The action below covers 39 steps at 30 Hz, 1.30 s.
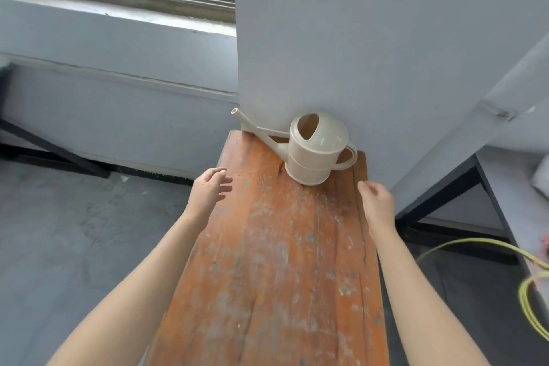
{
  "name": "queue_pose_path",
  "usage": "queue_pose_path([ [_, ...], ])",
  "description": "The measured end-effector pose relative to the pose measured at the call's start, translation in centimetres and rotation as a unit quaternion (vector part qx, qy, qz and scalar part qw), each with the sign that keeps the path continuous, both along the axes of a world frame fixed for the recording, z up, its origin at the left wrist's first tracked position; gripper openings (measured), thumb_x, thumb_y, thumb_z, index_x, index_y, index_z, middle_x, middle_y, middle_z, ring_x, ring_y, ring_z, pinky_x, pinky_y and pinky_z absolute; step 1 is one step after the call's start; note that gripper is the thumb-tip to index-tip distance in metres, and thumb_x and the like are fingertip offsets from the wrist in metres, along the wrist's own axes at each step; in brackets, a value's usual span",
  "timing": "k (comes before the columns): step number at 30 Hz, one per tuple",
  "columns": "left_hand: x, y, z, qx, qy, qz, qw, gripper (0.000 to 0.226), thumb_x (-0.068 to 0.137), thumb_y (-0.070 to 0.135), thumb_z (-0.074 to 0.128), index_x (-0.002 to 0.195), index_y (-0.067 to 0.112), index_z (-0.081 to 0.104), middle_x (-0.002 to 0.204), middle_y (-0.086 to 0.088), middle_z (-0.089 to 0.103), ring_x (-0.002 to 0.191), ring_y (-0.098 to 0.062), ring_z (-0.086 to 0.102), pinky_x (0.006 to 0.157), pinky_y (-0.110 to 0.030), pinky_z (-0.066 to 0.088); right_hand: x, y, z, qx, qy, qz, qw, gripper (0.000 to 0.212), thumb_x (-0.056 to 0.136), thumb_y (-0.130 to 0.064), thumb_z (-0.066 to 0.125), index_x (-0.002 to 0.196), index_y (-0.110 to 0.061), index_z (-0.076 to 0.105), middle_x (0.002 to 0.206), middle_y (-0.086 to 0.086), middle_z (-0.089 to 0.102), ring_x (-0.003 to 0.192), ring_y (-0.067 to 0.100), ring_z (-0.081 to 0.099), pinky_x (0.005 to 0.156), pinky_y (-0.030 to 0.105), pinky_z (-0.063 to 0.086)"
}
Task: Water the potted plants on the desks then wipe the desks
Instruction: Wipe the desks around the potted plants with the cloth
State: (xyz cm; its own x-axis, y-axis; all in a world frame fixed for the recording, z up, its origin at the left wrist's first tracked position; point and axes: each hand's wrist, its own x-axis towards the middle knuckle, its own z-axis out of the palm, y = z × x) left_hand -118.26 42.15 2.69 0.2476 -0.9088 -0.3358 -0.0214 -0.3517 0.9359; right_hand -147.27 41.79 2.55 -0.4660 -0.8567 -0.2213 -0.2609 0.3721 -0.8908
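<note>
Wooden bench (267, 261), long and narrow, bearing one watering can (316, 154).
Worn orange-brown planks, flecked with pale scuffs and grey blotches; far end butted against a grey pillar (356, 38). Cream watering can upright at that far end, toward the right edge, just beside the pillar; spout (252, 128) angled up to the left, handle (349, 157) on the right.

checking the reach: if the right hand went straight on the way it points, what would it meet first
Most likely the cream watering can, at its loop handle, which faces the right hand. Only bare wooden bench top shows between them, though depth is hard to judge from one view.
</note>
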Motion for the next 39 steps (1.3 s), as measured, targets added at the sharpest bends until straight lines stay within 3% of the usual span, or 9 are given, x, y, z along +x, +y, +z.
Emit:
queue_pose_path([
  [6,3.3,11.2,-1.4,0.008,-0.008,0.075,0.997,0.020,0.095,0.013,0.040,0.105,0.008,0.057,0.085,-0.004,0.061,0.072,-0.017,0.057,0.068,-0.027,0.043,2.0,10.0,-1.3,0.018,-0.009,0.013,1.000,0.029,0.089,-0.019,0.054,0.115,-0.006,0.057,0.120,0.014,0.060,0.109,0.025,0.056,0.092,0.036,0.043],
  [9,4.5,16.1,-1.1,0.006,-0.025,0.089,0.996,0.020,0.096,0.015,0.040,0.104,0.009,0.058,0.087,-0.004,0.062,0.075,-0.017,0.058,0.068,-0.026,0.044,3.0,13.4,-0.8,0.011,0.020,0.076,0.997,0.028,0.087,-0.021,0.056,0.113,-0.010,0.057,0.111,0.012,0.063,0.104,0.025,0.059,0.087,0.035,0.046],
  [14,5.1,25.1,-0.3,-0.010,-0.032,0.155,0.987,0.021,0.095,0.016,0.040,0.101,0.010,0.059,0.090,-0.005,0.064,0.078,-0.019,0.060,0.073,-0.030,0.045,5.9,20.6,0.8,-0.051,0.052,0.231,0.970,0.020,0.087,-0.017,0.057,0.107,-0.018,0.055,0.087,-0.007,0.059,0.080,0.005,0.054,0.065,0.011,0.040],
  [19,3.0,38.0,-2.8,0.023,-0.017,0.304,0.952,0.021,0.096,0.012,0.038,0.094,0.009,0.059,0.091,-0.012,0.063,0.077,-0.024,0.057,0.069,-0.029,0.042,8.8,30.7,-3.5,-0.028,0.061,0.418,0.906,0.025,0.083,-0.013,0.063,0.104,-0.025,0.056,0.087,-0.009,0.062,0.082,0.000,0.059,0.072,0.011,0.045],
  [21,0.8,43.8,-4.9,0.059,-0.002,0.359,0.931,0.022,0.096,0.011,0.039,0.088,0.010,0.059,0.090,-0.013,0.062,0.077,-0.026,0.056,0.067,-0.028,0.041,9.4,33.9,-5.5,-0.036,0.100,0.498,0.860,0.031,0.083,-0.018,0.063,0.113,-0.019,0.058,0.096,-0.006,0.063,0.090,-0.004,0.057,0.085,0.022,0.046],
  [25,-3.0,53.7,-7.7,0.154,0.036,0.400,0.903,0.022,0.092,0.010,0.046,0.074,0.012,0.058,0.082,-0.010,0.061,0.072,-0.022,0.056,0.065,-0.027,0.040,11.2,38.7,-6.6,-0.040,0.138,0.600,0.787,0.040,0.085,-0.021,0.061,0.123,-0.009,0.054,0.115,0.005,0.062,0.109,0.018,0.055,0.097,0.037,0.043],
  [30,-1.3,61.4,-6.5,0.119,0.024,0.519,0.846,0.024,0.093,0.010,0.045,0.072,0.015,0.057,0.077,-0.006,0.060,0.070,-0.020,0.055,0.066,-0.026,0.040,14.5,44.0,-6.6,-0.048,0.150,0.683,0.713,0.042,0.085,-0.023,0.060,0.124,-0.009,0.052,0.119,0.006,0.060,0.113,0.019,0.053,0.098,0.032,0.039],
  [33,-0.7,64.7,-6.1,0.102,0.028,0.556,0.824,0.025,0.092,0.008,0.044,0.071,0.014,0.056,0.074,-0.005,0.059,0.067,-0.019,0.054,0.064,-0.025,0.039,16.9,46.6,-6.5,-0.056,0.155,0.707,0.687,0.042,0.085,-0.023,0.061,0.123,-0.008,0.053,0.114,0.008,0.062,0.111,0.020,0.053,0.095,0.028,0.038],
  [39,2.4,72.3,-6.4,0.113,0.041,0.548,0.828,0.023,0.092,0.010,0.046,0.072,0.013,0.058,0.076,-0.007,0.060,0.069,-0.019,0.055,0.064,-0.025,0.040,22.5,53.1,-7.1,-0.053,0.163,0.725,0.667,0.038,0.086,-0.023,0.059,0.121,-0.010,0.054,0.118,0.003,0.059,0.114,0.017,0.050,0.095,0.025,0.036],
])
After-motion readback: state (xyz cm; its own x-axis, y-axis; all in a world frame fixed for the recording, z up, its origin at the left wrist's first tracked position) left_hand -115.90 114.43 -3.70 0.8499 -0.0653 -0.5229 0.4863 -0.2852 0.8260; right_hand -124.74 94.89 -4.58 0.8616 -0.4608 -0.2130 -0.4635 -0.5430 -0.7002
